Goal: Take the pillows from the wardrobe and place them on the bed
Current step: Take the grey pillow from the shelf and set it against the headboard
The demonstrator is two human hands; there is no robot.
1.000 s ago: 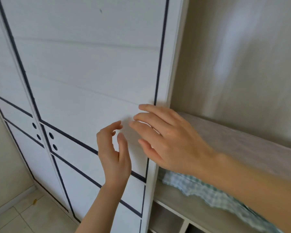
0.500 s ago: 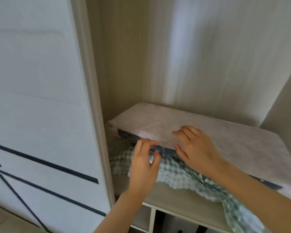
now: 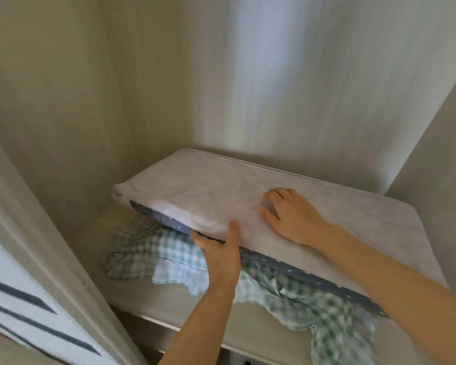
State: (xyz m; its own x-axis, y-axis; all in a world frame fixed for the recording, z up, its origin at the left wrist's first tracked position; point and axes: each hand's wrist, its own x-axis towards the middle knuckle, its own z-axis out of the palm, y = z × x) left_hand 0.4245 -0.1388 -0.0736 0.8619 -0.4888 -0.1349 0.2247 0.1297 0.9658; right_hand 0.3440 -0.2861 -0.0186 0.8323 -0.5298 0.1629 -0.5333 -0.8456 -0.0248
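On shelf, pillow (image 3: 208,191) btwn both hands.

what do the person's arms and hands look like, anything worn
Both arms are bare as far as the view shows: no sleeves, gloves, watch or bracelets. The left hand and right hand show no rings on the visible fingers. Nails look short and unpainted.

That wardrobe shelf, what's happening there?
A person is taking hold of a grey pillow lying on the wardrobe shelf. The left hand grips its front edge, thumb on top, and the right hand lies flat on it. A green checked cloth is bunched underneath. The pillow is not yet out.
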